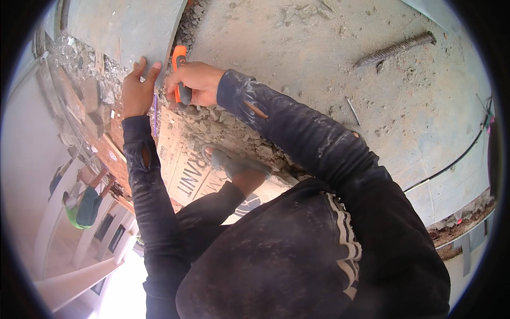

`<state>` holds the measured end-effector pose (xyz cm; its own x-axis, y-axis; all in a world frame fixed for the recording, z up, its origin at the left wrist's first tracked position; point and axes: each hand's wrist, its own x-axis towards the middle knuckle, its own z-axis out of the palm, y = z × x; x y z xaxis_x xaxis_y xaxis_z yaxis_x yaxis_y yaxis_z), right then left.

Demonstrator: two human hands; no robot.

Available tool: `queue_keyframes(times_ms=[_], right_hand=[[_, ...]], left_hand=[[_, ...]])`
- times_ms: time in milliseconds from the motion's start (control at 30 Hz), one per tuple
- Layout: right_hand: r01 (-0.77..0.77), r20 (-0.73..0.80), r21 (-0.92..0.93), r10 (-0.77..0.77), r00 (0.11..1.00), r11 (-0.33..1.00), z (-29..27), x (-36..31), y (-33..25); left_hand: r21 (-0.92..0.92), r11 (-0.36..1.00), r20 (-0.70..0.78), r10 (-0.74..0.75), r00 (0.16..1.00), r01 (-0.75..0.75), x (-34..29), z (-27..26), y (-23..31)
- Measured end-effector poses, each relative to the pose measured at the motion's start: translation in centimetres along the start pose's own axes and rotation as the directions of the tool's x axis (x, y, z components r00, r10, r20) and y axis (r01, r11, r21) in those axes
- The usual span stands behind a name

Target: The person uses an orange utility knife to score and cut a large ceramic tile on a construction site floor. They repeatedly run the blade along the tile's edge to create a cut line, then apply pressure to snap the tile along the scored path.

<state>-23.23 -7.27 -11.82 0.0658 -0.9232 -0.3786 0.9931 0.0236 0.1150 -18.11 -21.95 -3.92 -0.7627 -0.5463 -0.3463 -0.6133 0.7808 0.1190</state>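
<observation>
My left hand [139, 91] rests with its fingers apart on the lower edge of a large grey slab [125, 26]. Just right of that edge, my right hand [195, 82] is closed around an orange and dark grey handled tool [179, 57], which looks like a utility knife. Its working end cannot be made out. A thin purple strip [155, 116] stands out below the gap between the two hands. Grey rubble [194, 18] fills the gap along the slab's right edge.
Flattened cardboard [172, 159] lies under my sandalled foot [231, 159], beside broken rubble [255, 143]. On the dusty grey floor [297, 69] lie a ridged metal bar [396, 49], a thin metal rod [353, 111] and a black cable [451, 165]. Another person [87, 206] is at far left.
</observation>
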Motion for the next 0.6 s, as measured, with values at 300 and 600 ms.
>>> queue_keyframes(times_ms=[300,600], right_hand=[[-0.052,0.020,-0.389,0.065,0.998,0.920,-0.2,-2.6,-2.2],[0.264,-0.121,-0.609,-0.416,0.901,0.748,-2.3,-2.2,-0.4]], left_hand=[[0.034,0.999,-0.016,-0.021,1.000,0.022,0.1,0.2,-0.4],[0.031,0.999,-0.049,-0.020,0.999,0.022,0.2,0.3,-0.5]])
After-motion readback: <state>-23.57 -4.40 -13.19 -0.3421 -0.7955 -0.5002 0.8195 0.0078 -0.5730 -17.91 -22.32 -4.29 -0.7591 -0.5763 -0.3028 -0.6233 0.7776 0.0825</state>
